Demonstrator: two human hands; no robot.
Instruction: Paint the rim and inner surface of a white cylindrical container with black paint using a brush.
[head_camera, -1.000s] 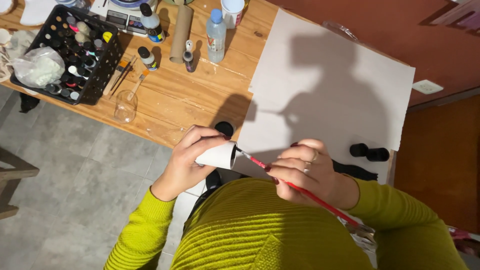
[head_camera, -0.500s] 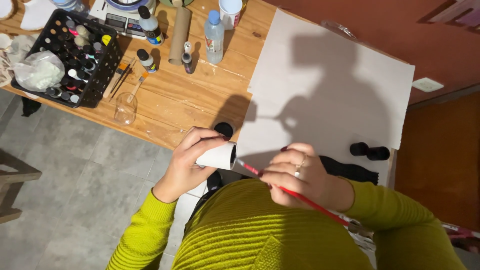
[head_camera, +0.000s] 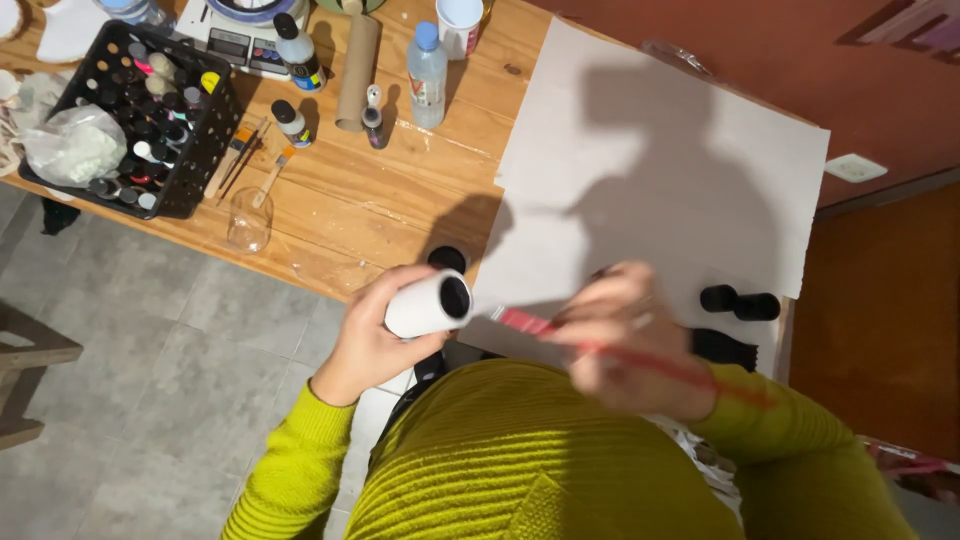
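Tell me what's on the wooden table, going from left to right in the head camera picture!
Black crate of paint bottles → empty clear glass → brown cardboard tube → plastic water bottle → white cup → big grey sheet of paper.

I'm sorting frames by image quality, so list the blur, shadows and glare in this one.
Head view: the right hand and its red brush are smeared by motion blur; the left hand and white tube are sharp. Head view: hard light throws a person-shaped shadow across the paper sheet. Head view: no strong glare on the wooden table.
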